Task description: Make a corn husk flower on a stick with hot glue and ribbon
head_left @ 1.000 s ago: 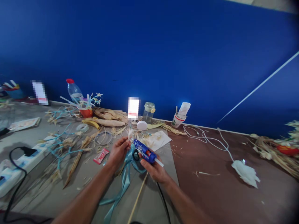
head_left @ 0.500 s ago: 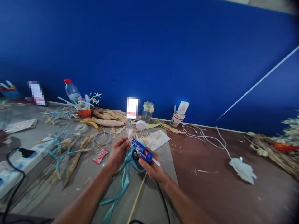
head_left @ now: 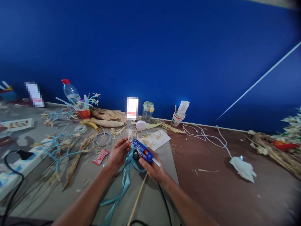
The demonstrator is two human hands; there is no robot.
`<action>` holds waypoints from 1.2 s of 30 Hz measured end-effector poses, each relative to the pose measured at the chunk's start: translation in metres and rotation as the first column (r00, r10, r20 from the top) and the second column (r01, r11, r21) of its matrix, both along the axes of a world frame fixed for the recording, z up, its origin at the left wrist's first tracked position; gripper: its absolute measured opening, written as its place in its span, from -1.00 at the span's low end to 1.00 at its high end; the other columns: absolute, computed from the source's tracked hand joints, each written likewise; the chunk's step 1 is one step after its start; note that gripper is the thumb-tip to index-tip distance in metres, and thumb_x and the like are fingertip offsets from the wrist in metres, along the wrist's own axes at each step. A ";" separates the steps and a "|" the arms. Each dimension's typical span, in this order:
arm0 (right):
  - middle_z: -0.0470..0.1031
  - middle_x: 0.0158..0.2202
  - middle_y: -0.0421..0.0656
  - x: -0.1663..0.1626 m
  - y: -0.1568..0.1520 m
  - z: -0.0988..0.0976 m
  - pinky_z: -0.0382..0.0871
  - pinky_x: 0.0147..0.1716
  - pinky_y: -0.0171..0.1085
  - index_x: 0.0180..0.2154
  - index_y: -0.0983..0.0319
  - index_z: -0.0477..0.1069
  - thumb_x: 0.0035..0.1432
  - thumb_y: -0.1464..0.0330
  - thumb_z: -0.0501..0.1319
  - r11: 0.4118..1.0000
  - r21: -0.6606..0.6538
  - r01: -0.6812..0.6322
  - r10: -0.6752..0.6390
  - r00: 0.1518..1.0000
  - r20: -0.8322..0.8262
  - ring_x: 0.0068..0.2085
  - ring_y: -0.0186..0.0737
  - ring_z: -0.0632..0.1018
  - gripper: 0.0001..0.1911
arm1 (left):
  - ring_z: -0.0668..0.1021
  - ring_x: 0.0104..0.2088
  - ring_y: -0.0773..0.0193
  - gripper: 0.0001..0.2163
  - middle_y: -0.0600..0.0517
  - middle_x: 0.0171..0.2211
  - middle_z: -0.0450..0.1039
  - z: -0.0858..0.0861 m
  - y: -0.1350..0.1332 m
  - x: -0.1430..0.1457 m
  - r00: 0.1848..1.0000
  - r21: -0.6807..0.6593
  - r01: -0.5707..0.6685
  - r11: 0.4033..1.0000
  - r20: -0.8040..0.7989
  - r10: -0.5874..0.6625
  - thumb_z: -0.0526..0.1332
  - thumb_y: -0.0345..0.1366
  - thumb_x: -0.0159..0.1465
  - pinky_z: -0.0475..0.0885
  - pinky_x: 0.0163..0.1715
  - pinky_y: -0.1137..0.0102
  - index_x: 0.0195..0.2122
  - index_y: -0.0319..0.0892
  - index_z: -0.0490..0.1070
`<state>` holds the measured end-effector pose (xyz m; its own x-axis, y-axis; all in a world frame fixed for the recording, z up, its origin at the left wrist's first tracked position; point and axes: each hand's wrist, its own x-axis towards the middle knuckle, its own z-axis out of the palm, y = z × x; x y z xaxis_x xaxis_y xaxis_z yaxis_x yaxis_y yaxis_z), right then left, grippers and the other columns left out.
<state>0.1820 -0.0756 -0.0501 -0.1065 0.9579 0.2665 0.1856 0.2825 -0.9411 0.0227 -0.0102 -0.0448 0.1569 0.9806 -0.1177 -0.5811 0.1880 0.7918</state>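
Observation:
My right hand (head_left: 154,168) is closed around a blue hot glue gun (head_left: 143,150), its nozzle aimed up and left. A white glue stick (head_left: 156,162) sticks out of the gun's back end. Close to the nozzle, my left hand (head_left: 120,150) pinches a small pale piece (head_left: 129,134) that looks like a petal or a bit of husk. Light-blue ribbon (head_left: 125,179) hangs and lies below both hands. A thin wooden stick (head_left: 138,197) runs down toward the table's near edge. The gun's black cable (head_left: 165,201) trails below my right hand.
Blue-wrapped stems (head_left: 57,153) and a white power strip (head_left: 25,168) lie left. Behind stand a red cup (head_left: 83,113), a bottle (head_left: 71,92), a glass jar (head_left: 147,112) and a white cup (head_left: 177,119). White cable (head_left: 204,133) and tissue (head_left: 243,168) lie right. Another person's hand (head_left: 4,139) is far left.
The pale piece in my left hand now stands apart from the nozzle. At far left, the other person's paper has turned. The view has shifted slightly.

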 end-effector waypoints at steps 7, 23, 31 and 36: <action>0.47 -0.32 -0.15 -0.001 0.000 -0.009 0.38 -0.27 -0.27 -0.25 0.22 0.38 0.07 0.25 0.20 0.999 -0.001 0.035 -0.035 0.999 0.024 -0.33 -0.24 0.46 -0.78 | 0.32 -0.61 0.52 -0.80 0.13 -0.60 0.31 0.003 -0.001 0.000 1.000 -0.013 0.008 1.000 0.005 -0.008 0.37 -0.36 -0.06 0.23 -0.59 0.60 -0.41 -0.25 0.42; 0.48 -0.36 -0.15 -0.004 -0.001 -0.018 0.40 -0.29 -0.24 -0.24 0.21 0.37 0.08 0.24 0.19 0.996 -0.035 0.078 -0.079 0.997 -0.017 -0.36 -0.23 0.47 -0.78 | 0.33 -0.59 0.52 -0.82 0.12 -0.58 0.32 -0.003 0.001 -0.002 0.999 -0.003 0.036 0.999 0.016 -0.036 0.36 -0.38 -0.03 0.25 -0.58 0.59 -0.39 -0.26 0.43; 0.42 -0.37 -0.17 -0.004 -0.003 -0.009 0.35 -0.34 -0.27 -0.29 0.21 0.33 0.10 0.28 0.17 1.000 0.017 0.026 -0.026 0.999 0.030 -0.37 -0.27 0.42 -0.85 | 0.33 -0.60 0.53 -0.82 0.12 -0.58 0.32 -0.002 0.001 -0.001 0.999 -0.015 0.028 1.000 0.027 -0.028 0.35 -0.39 -0.02 0.25 -0.58 0.62 -0.39 -0.26 0.42; 0.41 -0.39 -0.18 -0.004 -0.004 -0.006 0.34 -0.36 -0.29 -0.31 0.21 0.34 0.12 0.27 0.15 0.999 0.040 0.013 -0.016 0.998 0.063 -0.37 -0.28 0.41 -0.86 | 0.32 -0.60 0.53 -0.81 0.12 -0.58 0.33 -0.001 0.002 -0.002 0.999 -0.017 0.021 1.000 0.031 -0.020 0.36 -0.39 -0.04 0.26 -0.57 0.61 -0.39 -0.26 0.42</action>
